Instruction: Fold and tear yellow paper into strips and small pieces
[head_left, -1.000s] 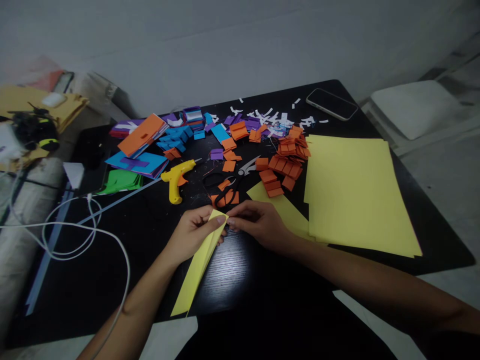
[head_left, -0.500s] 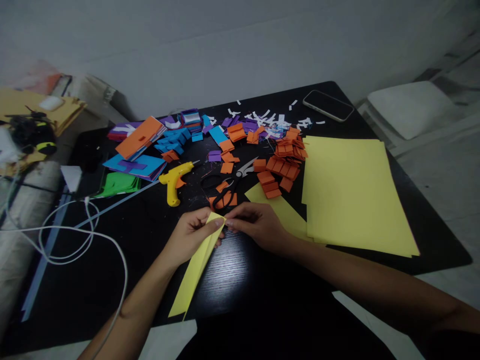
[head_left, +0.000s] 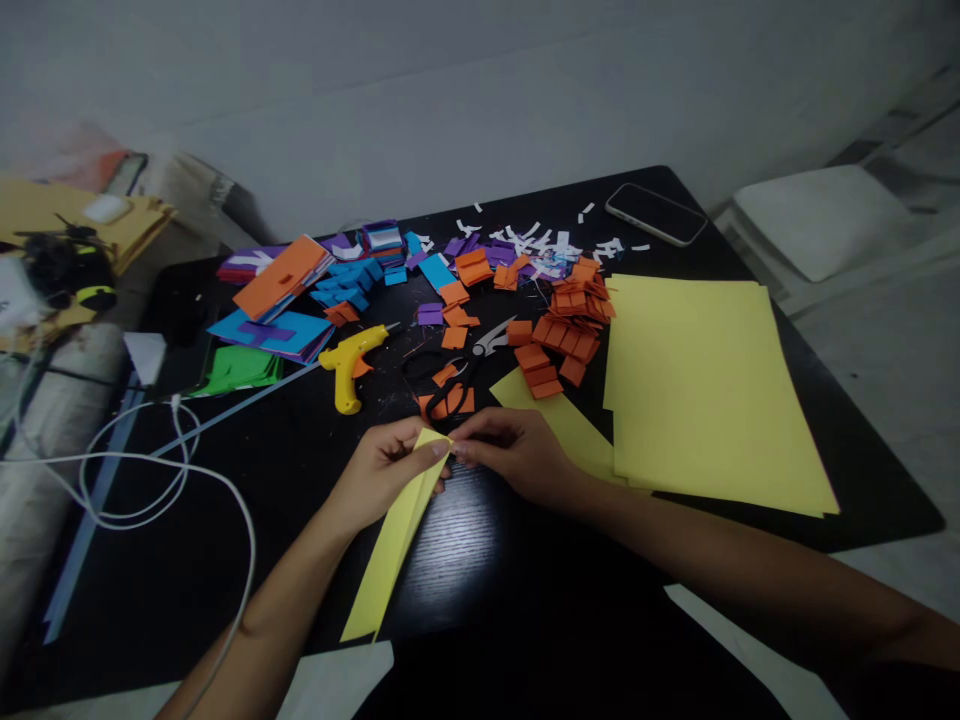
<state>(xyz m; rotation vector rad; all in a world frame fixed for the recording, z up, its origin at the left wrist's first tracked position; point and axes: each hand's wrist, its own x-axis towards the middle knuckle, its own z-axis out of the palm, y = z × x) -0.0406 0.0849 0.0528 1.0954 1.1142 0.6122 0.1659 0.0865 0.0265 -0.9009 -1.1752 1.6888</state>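
A long folded strip of yellow paper [head_left: 390,560] slants down and left over the black table. My left hand [head_left: 384,472] grips it near its upper end, thumb on top and fingers behind. My right hand [head_left: 514,450] pinches the top right corner of the same strip, its fingertips close to my left thumb. Just beyond my hands lie black-handled scissors [head_left: 480,350] and small orange folded pieces [head_left: 454,400]. To the right, a stack of yellow sheets [head_left: 712,390] rests near another yellow piece [head_left: 559,420].
A yellow glue gun [head_left: 349,365] lies left of the scissors. Behind are coloured folded papers [head_left: 285,275], white scraps [head_left: 532,240] and a phone [head_left: 656,213] on the table [head_left: 862,490]. A white cable [head_left: 244,510] loops at left.
The lower end of the yellow strip has shifted slightly right. Both hands keep nearly the same place and hold.
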